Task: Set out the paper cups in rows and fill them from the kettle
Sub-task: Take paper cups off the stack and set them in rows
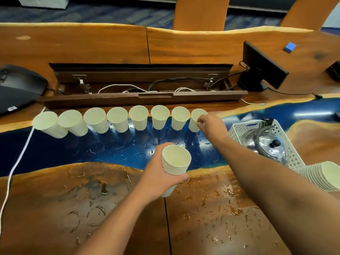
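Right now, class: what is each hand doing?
Left hand: grips the stack of paper cups.
Right hand: pinches the rim of the rightmost cup in the row.

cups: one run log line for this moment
phase: first row | right hand: pinches end cup | left hand: holds cup stack | kettle: in basket

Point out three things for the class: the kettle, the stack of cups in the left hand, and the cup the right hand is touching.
kettle (270, 146): head view, on its shiny lid.
stack of cups (176, 159): head view, inside the top cup.
last cup in the row (195, 120): head view, on its side wall.
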A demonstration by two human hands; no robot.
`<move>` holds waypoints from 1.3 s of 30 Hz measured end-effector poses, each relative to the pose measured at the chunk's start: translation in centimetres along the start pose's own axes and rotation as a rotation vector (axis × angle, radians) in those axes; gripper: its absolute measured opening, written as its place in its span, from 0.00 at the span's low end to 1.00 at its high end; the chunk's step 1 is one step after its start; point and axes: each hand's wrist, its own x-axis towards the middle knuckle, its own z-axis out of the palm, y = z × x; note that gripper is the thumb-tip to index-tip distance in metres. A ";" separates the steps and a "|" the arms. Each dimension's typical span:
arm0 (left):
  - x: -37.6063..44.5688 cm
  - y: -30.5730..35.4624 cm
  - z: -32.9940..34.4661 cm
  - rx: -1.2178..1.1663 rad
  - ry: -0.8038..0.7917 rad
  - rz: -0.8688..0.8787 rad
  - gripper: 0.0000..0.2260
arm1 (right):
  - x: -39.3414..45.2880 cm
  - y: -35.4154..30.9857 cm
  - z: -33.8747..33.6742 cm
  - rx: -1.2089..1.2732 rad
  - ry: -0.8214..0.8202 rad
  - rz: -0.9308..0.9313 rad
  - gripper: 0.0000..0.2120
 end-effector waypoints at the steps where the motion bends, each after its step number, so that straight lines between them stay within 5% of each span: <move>1: 0.1 -0.1 0.1 0.001 -0.004 -0.002 0.39 | 0.4 0.0 0.1 0.002 -0.006 0.005 0.09; 5: 0.7 -0.2 0.3 -0.001 -0.009 -0.013 0.38 | 1.1 0.1 -0.2 -0.006 -0.047 0.025 0.14; 11: 1.0 -0.4 0.5 -0.022 -0.014 -0.019 0.38 | 1.1 -1.5 -0.9 -0.014 0.177 -0.136 0.28; 17: 1.1 -0.6 0.9 -0.021 -0.025 -0.018 0.39 | 3.1 -3.7 -1.0 -0.003 -0.164 -0.135 0.48; 25: 1.2 -0.8 0.1 -0.021 -0.008 -0.012 0.39 | 5.6 -5.2 -1.2 -0.039 -0.267 -0.076 0.42; 32: 1.4 -0.9 -0.2 -0.029 -0.010 -0.021 0.39 | 6.1 -3.7 -3.0 -0.110 -0.358 -0.047 0.59; 39: 1.5 -0.3 0.6 -0.018 -0.034 -0.018 0.38 | 5.9 -1.1 -3.5 -0.047 -0.482 0.076 0.48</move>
